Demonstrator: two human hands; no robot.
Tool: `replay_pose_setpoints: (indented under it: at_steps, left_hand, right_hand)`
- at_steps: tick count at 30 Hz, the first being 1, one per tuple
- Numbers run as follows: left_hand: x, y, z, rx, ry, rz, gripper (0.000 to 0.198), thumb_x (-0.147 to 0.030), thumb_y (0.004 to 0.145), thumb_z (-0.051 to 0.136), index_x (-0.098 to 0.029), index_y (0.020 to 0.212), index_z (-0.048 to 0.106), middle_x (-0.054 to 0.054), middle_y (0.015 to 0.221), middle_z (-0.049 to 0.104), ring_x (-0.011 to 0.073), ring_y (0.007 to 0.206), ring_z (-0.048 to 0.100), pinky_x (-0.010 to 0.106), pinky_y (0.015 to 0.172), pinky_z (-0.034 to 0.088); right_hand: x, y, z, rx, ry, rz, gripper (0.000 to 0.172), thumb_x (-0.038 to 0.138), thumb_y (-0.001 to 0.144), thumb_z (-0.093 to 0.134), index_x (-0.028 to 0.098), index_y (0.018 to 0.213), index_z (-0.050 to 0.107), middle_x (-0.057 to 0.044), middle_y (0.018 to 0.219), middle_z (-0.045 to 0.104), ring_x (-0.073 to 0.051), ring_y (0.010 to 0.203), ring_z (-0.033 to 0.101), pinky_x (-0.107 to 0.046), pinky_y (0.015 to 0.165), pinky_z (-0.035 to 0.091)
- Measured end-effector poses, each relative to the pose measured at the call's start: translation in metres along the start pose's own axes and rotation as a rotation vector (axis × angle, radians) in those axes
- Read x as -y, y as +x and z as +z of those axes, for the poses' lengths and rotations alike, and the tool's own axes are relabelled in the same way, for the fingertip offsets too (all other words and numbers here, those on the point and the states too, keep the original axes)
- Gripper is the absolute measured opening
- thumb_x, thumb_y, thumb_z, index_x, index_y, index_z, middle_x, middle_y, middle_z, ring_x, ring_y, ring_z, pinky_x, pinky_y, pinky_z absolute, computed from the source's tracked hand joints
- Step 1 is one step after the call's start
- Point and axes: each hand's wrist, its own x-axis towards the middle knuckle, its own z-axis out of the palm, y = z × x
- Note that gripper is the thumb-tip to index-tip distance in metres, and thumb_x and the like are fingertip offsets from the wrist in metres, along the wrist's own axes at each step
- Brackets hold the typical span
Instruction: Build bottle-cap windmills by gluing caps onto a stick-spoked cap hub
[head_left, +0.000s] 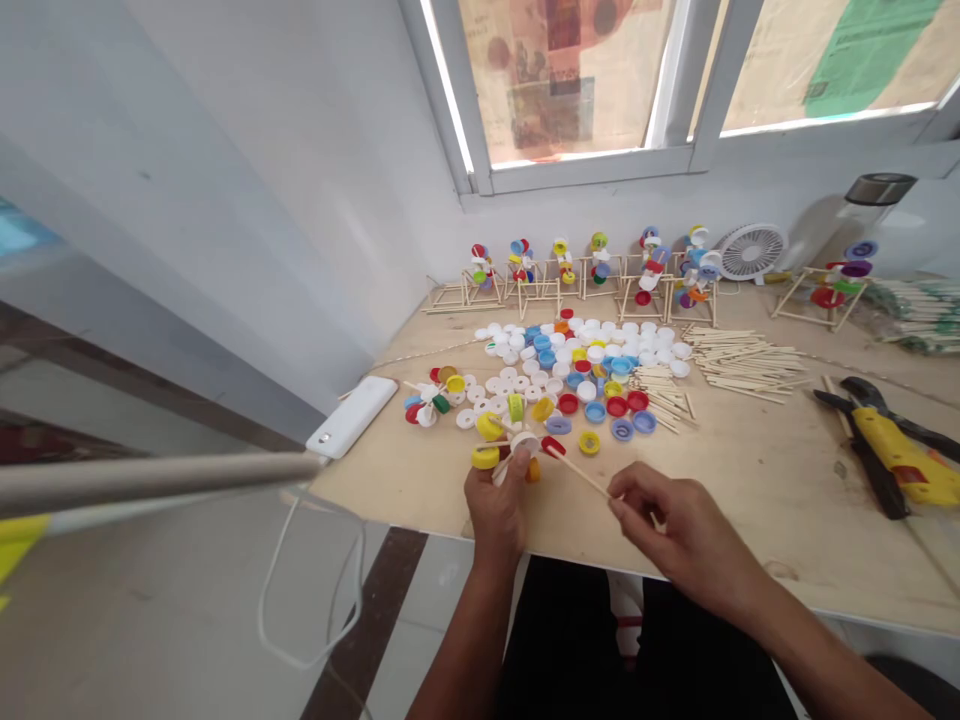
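Observation:
Near the table's front edge, my left hand [496,505] is closed on a bottle cap wheel [525,442], thumb against its white middle. Yellow, red and orange caps sit at the ends of its sticks. My right hand [667,525] pinches the near end of a thin wooden stick [581,470]. The stick's far end reaches the wheel's red cap [553,446]; whether it is fixed there I cannot tell. Just beyond the wheel lie loose caps, among them a yellow cap [589,442] and a purple cap [622,430].
Another cap wheel [429,400] lies at left, by a white phone [352,415]. White caps [652,345] and loose sticks [746,360] spread across the middle. Stick frames with cap wheels [600,270] line the wall. A yellow glue gun [900,455] and a small fan [752,250] are at right.

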Motion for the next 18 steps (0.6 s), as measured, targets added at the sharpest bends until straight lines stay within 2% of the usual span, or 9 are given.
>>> replay_pose_setpoints:
  at_steps: [5,9,13,18]
  left_hand:
    - [-0.003,-0.004,0.001,0.009,0.018,0.021,0.042,-0.036,0.057,0.082,-0.015,0.091,0.068,0.003,0.080,0.069,0.0165,0.077,0.064,0.028,0.073,0.049]
    - [-0.006,-0.006,0.000,0.008,0.069,0.047,0.037,-0.037,0.058,0.081,-0.015,0.086,0.068,0.002,0.079,0.069,0.0156,0.073,0.063,0.026,0.070,0.049]
    - [-0.009,-0.008,0.000,0.040,0.194,0.086,0.035,-0.038,0.061,0.079,-0.014,0.085,0.069,0.005,0.083,0.071,0.0181,0.076,0.065,0.027,0.069,0.051]
    - [-0.013,-0.013,-0.001,0.078,0.378,0.239,0.034,-0.039,0.066,0.074,-0.013,0.088,0.067,0.006,0.081,0.071,0.0193,0.075,0.065,0.030,0.069,0.052]
  right_hand:
    - [0.009,0.009,0.020,-0.066,-0.060,-0.036,0.012,0.027,0.086,0.046,0.022,0.083,0.056,0.005,0.054,0.056,-0.010,0.047,0.048,-0.021,0.051,0.035]
    - [0.009,0.012,0.025,-0.125,-0.139,-0.060,0.015,0.028,0.085,0.045,0.021,0.083,0.057,0.004,0.055,0.057,-0.010,0.046,0.049,-0.022,0.051,0.033]
    - [0.008,0.013,0.029,-0.166,-0.195,-0.090,0.017,0.029,0.086,0.045,0.021,0.085,0.059,0.003,0.055,0.059,-0.012,0.050,0.053,-0.022,0.053,0.033]
    - [0.010,0.016,0.031,-0.167,-0.250,-0.088,0.017,0.027,0.086,0.045,0.021,0.087,0.061,0.002,0.057,0.061,-0.013,0.052,0.055,-0.023,0.055,0.031]
